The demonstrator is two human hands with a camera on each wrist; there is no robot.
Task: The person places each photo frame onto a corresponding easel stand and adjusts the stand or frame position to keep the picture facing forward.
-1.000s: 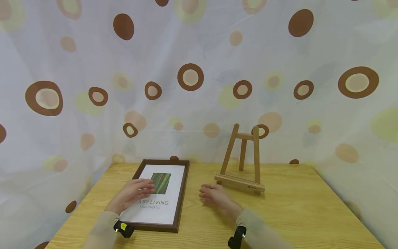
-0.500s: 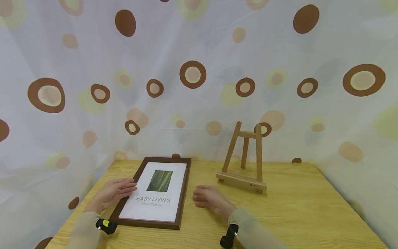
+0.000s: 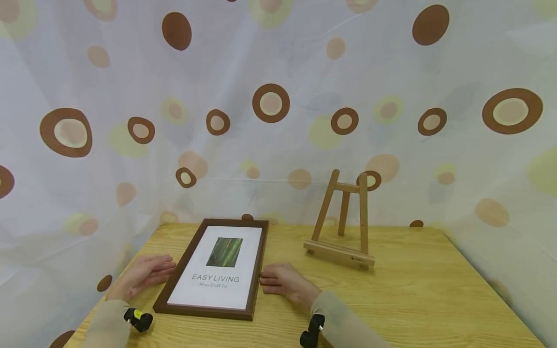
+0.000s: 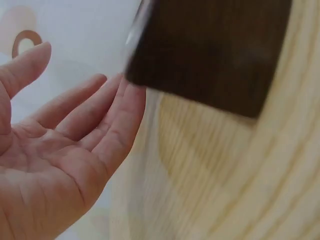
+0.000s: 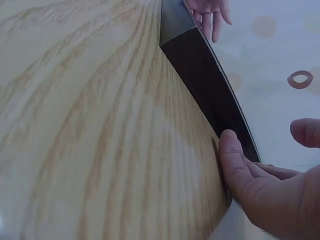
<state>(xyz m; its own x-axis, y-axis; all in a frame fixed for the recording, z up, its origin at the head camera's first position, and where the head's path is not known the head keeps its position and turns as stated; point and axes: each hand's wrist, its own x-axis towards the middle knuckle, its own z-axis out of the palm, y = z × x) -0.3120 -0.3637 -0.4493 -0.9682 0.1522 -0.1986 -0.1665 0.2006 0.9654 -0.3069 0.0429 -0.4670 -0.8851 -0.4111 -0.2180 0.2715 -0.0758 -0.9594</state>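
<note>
A picture frame (image 3: 215,270) with a dark brown border lies flat, face up, on the wooden table. Its white sheet reads "EASY LIVING" under a green picture. My left hand (image 3: 145,275) is beside the frame's left border, fingers extended and thumb apart. In the left wrist view, the fingertips (image 4: 134,92) overlap the corner of the dark frame (image 4: 207,55). On the other side, the fingertips of my right hand (image 3: 285,282) are right at the right border. The right wrist view has that hand (image 5: 265,187) low against the frame's side (image 5: 210,80), fingers extended.
A small wooden easel (image 3: 363,217) stands behind and to the right of the frame, its ledge facing me. The wooden table (image 3: 417,290) meets a white, dotted curtain (image 3: 278,150) at the back and on both sides.
My left hand has moved left, from above the picture frame to beside its left border. My right hand has moved left to the frame's right border. The frame and easel stay in place.
</note>
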